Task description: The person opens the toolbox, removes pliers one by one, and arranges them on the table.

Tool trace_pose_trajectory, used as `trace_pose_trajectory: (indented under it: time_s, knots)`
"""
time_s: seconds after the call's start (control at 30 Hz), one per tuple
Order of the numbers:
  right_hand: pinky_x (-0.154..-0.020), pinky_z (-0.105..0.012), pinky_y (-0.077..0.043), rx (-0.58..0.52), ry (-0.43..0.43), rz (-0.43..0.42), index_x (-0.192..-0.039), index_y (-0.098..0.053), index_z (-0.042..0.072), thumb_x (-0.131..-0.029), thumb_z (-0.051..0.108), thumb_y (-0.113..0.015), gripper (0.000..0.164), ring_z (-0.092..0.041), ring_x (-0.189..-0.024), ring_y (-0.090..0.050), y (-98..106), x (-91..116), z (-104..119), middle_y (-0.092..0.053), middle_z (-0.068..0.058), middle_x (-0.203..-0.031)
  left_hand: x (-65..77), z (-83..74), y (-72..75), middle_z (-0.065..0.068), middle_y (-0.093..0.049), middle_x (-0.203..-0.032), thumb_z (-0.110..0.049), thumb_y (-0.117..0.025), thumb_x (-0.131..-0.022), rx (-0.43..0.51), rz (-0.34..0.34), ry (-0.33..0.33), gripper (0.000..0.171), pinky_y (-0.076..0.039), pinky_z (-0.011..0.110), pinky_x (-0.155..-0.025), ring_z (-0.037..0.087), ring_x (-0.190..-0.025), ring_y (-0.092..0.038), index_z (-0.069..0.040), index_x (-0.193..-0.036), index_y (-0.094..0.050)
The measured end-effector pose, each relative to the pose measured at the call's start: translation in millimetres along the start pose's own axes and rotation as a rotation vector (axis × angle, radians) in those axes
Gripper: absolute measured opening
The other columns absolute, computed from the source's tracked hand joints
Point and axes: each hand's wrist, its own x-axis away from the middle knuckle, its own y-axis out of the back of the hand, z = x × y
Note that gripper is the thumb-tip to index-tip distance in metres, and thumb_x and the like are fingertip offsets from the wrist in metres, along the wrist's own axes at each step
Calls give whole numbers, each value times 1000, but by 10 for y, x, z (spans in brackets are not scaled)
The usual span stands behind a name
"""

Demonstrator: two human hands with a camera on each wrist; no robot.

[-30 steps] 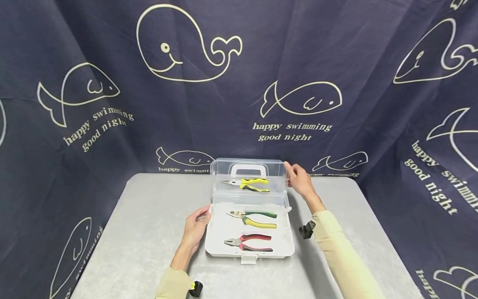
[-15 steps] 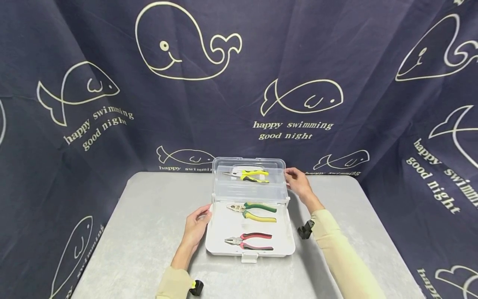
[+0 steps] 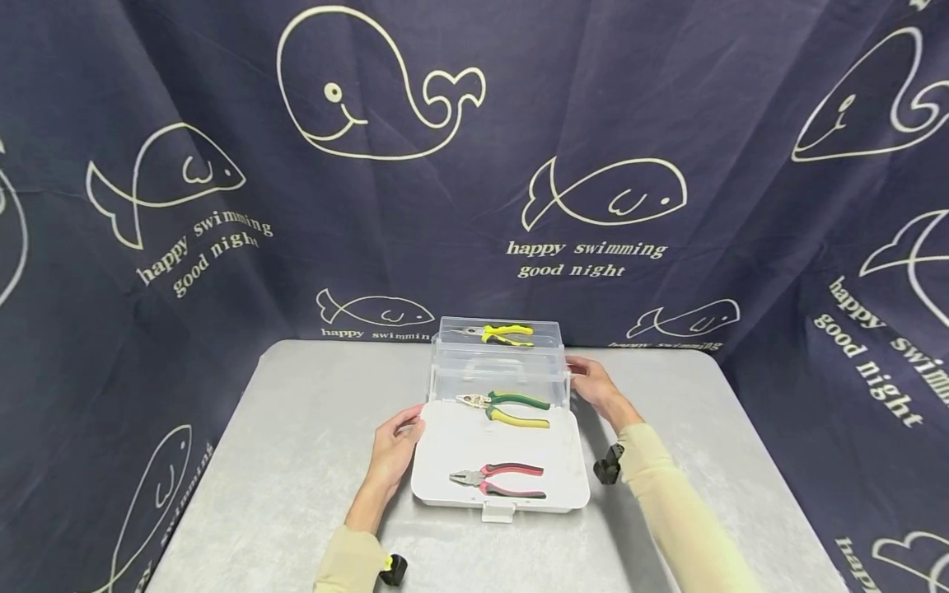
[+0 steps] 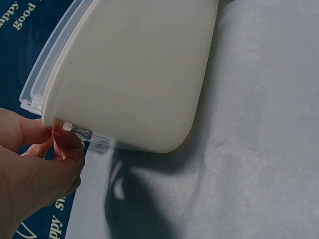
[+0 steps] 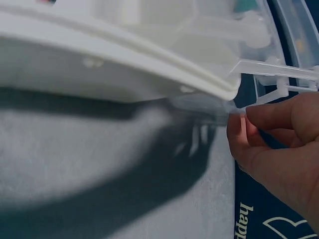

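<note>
A white toolbox (image 3: 489,443) with clear tiered trays (image 3: 445,383) stands unfolded on the table. My left hand (image 3: 391,451) pinches the box's rear left corner; the left wrist view shows thumb and fingers at the rim. On the rear right, my right hand (image 3: 597,394) pinches the edge of the clear lid (image 5: 222,112), which lies swung back behind the box. Yellow-and-black long-nose pliers (image 3: 507,329) lie in the top tray. Green-and-yellow combination pliers (image 3: 519,399) lie in the tray below. Red-and-black combination pliers (image 3: 511,469) rest in the white base.
A white latch (image 3: 497,513) juts from the box's front. The grey table (image 3: 334,371) reaches back to a dark blue curtain (image 3: 445,222) with whale and fish prints, close behind the trays. Hinged clear arms (image 5: 274,69) join the trays at the side.
The clear lid has swung back and down, with my right hand lowering along it. The trays have spread up and backward, carrying the yellow and green pliers away. My left hand keeps its place.
</note>
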Motion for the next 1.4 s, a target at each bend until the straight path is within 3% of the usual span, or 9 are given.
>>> trace_pose_trajectory:
  time_s: [0.23,0.43,0.6,0.73,0.9,1.1,1.27,1.4]
  knots:
    - [-77,-20,-52,2,25,-1,-146,-40,-17,-88,-16,-51,60,-34,-114,-59,6,51,-10,-51,-39,-137,-8,20,-7,16,-61,-118,-4,-64,-99,10,-8,-9,35,-51,21,-77,15,-90,-63,3,-133,-65]
    - [-81,-21,-54,-13,24,8,-139,-44,-21,-97,-8,-47,44,-25,-104,-62,41,59,0,-56,-35,-127,-9,18,-2,16,-62,-120,-6,-64,-99,4,-4,16,35,-51,21,-80,17,-96,-63,1,-134,-65]
    - [-97,-42,-55,-19,35,31,-135,-45,-23,-104,-2,-44,38,-23,-99,-64,129,82,82,-55,-38,-128,-4,-4,6,16,-62,-121,-6,-65,-100,1,-5,35,36,-51,22,-83,19,-100,-64,0,-135,-65]
    - [-101,-50,-52,19,25,41,-136,-46,-21,-106,1,-44,37,-35,-107,-65,188,96,171,-54,-38,-132,0,-6,12,16,-62,-121,-6,-64,-100,6,-10,34,36,-50,21,-83,17,-99,-63,1,-135,-64]
    - [-98,-48,-54,58,34,14,-134,-49,-19,-107,2,-42,35,-46,-115,-61,248,115,262,-56,-37,-130,-5,-1,6,15,-61,-122,-6,-64,-100,16,2,44,36,-50,21,-85,18,-103,-62,-1,-136,-64]
    - [-93,-44,-57,87,137,-54,-129,-54,-18,-106,4,-48,32,-44,-108,-65,271,80,385,-60,-37,-123,-6,-2,21,14,-59,-124,-5,-63,-101,15,19,52,37,-49,22,-89,23,-114,-58,0,-138,-62]
    - [-83,-25,-55,164,199,-129,-127,-60,-13,-104,7,-57,31,-34,-102,-67,266,47,503,-67,-30,-116,12,-15,18,15,-59,-122,-4,-62,-101,28,19,40,37,-49,22,-91,25,-116,-57,2,-138,-61]
    - [-83,-24,-50,213,225,-153,-126,-64,-8,-102,9,-62,30,-32,-105,-66,204,1,606,-69,-23,-115,17,-23,9,15,-60,-121,-4,-62,-101,25,16,40,37,-50,22,-91,25,-116,-58,2,-137,-61]
